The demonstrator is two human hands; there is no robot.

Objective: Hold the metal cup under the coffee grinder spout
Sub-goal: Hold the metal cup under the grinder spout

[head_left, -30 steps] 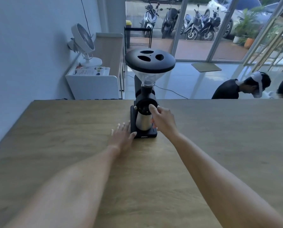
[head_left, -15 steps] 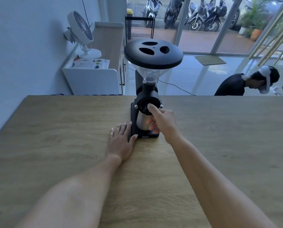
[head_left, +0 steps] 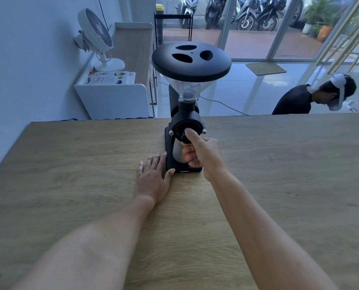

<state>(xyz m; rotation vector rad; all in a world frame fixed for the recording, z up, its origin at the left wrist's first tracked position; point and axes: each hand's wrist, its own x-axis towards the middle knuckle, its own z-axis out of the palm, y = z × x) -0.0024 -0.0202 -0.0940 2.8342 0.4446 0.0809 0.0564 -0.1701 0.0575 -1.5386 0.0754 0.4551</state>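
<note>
Under black grinder [head_left: 187,126], seemingly steel cup [head_left: 177,152]

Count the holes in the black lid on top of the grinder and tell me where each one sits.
3, all in the grinder lid: one long opening toward the far edge, one larger opening on the near left, and one on the right. None seems hidden.

The right hand [head_left: 203,155] wraps the metal cup [head_left: 177,152] on the black coffee grinder [head_left: 184,124] base, thumb on its round front, while the left hand [head_left: 153,176] lies flat on the wooden table [head_left: 70,164] beside it.
</note>
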